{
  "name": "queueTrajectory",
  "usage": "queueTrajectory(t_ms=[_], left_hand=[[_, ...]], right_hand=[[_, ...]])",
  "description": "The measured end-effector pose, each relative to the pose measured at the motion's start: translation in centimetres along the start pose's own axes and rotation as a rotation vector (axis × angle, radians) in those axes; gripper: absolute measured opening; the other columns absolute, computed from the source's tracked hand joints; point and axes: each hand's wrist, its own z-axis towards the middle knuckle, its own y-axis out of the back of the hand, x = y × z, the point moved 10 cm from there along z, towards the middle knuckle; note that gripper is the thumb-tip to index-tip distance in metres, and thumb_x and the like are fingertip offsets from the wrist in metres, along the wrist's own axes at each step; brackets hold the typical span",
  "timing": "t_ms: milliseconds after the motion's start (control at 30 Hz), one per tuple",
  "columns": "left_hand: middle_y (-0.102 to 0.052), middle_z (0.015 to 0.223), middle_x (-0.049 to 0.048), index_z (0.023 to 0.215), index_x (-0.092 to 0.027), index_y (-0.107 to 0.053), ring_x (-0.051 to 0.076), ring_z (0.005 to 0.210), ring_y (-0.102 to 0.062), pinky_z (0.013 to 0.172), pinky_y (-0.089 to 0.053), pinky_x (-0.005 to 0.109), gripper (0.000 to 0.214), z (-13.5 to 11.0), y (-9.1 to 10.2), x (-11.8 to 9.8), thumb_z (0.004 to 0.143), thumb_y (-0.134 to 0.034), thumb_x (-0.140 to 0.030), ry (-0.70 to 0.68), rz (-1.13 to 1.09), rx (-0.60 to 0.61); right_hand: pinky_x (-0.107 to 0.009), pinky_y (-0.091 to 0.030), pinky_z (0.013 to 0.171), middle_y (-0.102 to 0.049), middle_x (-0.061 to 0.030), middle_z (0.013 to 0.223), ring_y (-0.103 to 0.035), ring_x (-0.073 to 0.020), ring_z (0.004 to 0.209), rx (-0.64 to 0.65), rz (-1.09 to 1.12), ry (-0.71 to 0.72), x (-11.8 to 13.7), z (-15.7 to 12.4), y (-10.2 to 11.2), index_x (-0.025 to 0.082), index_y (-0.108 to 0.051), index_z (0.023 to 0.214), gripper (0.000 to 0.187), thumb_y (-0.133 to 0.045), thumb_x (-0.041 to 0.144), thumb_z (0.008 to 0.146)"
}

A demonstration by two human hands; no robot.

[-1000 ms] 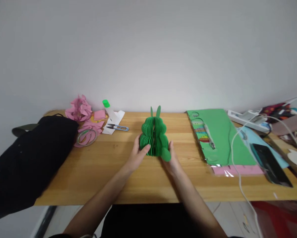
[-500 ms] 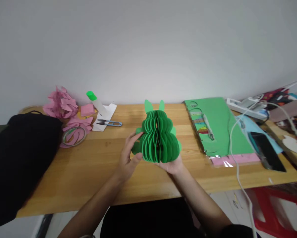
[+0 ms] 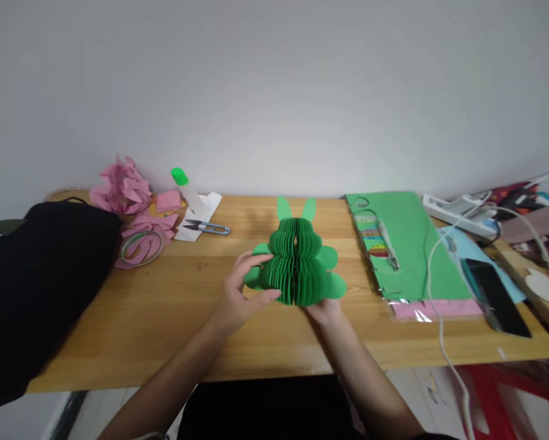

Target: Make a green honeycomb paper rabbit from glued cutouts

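Note:
A green pleated paper rabbit [image 3: 297, 263] stands upright over the table in front of me. It has two light green ears at the top and flat rounded limbs at its sides. My left hand [image 3: 242, 290] curves around its left side, fingers and thumb apart at the front of the folds. Supporting it from below and behind at the right is my right hand [image 3: 327, 310], whose fingers are mostly hidden by the paper.
Left on the wooden table [image 3: 187, 324] are pink paper scraps [image 3: 123, 186], a tape roll [image 3: 141, 247], a glue stick [image 3: 187, 190], thread snips [image 3: 206, 227] and a black bag [image 3: 63, 263]. Rightward lie green sheets [image 3: 407, 244], a phone [image 3: 496, 296], a power strip [image 3: 460, 214] and a white cable [image 3: 430, 287].
The rabbit has turned to show its front more squarely, with both right limbs now spread into view. Its ears sit slightly lower and further right. My left hand has shifted slightly right along its side.

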Motion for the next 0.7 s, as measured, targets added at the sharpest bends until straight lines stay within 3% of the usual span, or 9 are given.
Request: queueTrajectory(t_ms=[233,500,700], left_hand=[[-0.059,0.12,0.0082,0.116,-0.026,-0.065,0.025,0.111,-0.061,0.095,-0.053,0.044,0.054,-0.3,0.1,-0.6,0.067,-0.083,-0.041,-0.033,0.23,-0.058],[-0.056,0.121,0.0086,0.119,-0.024,-0.06,0.027,0.114,-0.059,0.095,-0.053,0.044,0.058,-0.8,0.3,-1.0,0.068,-0.082,-0.041,-0.052,0.443,-0.151],[-0.052,0.125,0.0113,0.125,-0.024,-0.054,0.03,0.119,-0.057,0.097,-0.051,0.048,0.07,-1.0,0.5,-1.3,0.068,-0.077,-0.06,-0.105,0.426,-0.166]], right_hand=[[-0.043,-0.054,0.095,-0.077,-0.0004,0.095,-0.071,-0.0215,0.091,-0.057,0.015,0.074,1.0,0.0,-0.4,0.026,-0.073,0.091,0.028,-0.079,0.039,0.067],[-0.031,-0.058,0.083,-0.076,0.0051,0.082,-0.071,-0.0153,0.08,-0.101,0.02,0.175,1.7,-0.1,-1.5,0.027,-0.071,0.081,0.014,-0.075,0.032,0.069],[-0.028,-0.059,0.075,-0.077,0.0048,0.082,-0.072,-0.0147,0.075,-0.07,0.048,0.106,1.2,-0.3,-1.2,0.027,-0.071,0.081,0.021,-0.081,0.033,0.064]])
